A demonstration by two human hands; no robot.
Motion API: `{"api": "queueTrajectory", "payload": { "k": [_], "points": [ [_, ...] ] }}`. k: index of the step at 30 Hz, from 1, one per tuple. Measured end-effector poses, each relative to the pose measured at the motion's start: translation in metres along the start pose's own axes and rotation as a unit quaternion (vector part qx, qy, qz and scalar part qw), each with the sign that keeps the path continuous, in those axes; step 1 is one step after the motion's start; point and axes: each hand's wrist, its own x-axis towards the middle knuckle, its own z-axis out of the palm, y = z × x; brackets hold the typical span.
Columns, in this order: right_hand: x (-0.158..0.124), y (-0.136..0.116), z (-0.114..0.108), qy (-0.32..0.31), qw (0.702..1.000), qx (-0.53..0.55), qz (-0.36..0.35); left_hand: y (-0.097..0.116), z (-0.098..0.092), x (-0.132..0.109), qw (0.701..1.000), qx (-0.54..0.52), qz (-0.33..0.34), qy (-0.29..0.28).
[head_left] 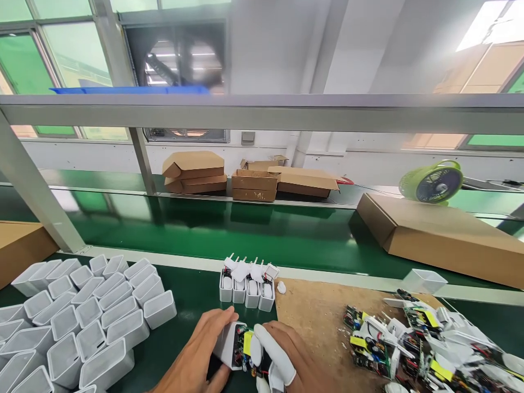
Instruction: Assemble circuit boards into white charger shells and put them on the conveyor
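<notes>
Near the bottom middle, my left hand (pixel 203 344) grips a white plastic charger case (pixel 226 345), thumb and fingers on either side of it. A circuit board (pixel 246 345) with a yellow-wrapped component sits at the case's open end; how far inside it reaches I cannot tell. My right hand (pixel 289 349), with white covers on some fingers, is closed on the board's outer end, where white parts show. Just beyond stand several white cases (pixel 251 297) in a row, with boards and white pronged plug parts sticking out of their tops.
Many empty white cases (pixel 117 305) crowd the left. On the right, loose circuit boards (pixel 426 344) are heaped on a brown board (pixel 313 305). A green belt (pixel 262 234) runs behind, with a large carton (pixel 446 240) at right. A metal beam (pixel 262 113) crosses above.
</notes>
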Motion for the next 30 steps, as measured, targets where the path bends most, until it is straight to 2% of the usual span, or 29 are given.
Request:
{"api": "queueTrajectory", "payload": {
  "k": [5,11,15,18,24,30],
  "points": [
    [-0.004,0.0,0.012,0.009,0.999,-0.031,-0.025,0.0,0.002,0.001,1.0,0.009,0.007,0.0],
    [-0.007,0.005,0.031,0.073,0.997,0.004,-0.038,-0.003,0.003,-0.002,1.0,0.026,-0.006,-0.001],
    [-0.01,0.009,0.036,0.05,0.997,0.013,-0.051,-0.001,0.004,-0.002,1.0,0.025,-0.012,0.011],
    [-0.012,0.008,0.035,0.038,0.998,0.019,-0.049,0.001,0.004,-0.002,1.0,0.017,-0.006,0.007],
    [-0.007,0.001,0.026,0.075,0.996,0.034,-0.045,0.0,0.007,-0.002,1.0,0.005,-0.01,0.021],
    [-0.002,-0.005,0.015,0.03,0.996,0.074,-0.03,-0.002,0.01,-0.003,0.999,-0.022,-0.01,0.021]
  ]
}}
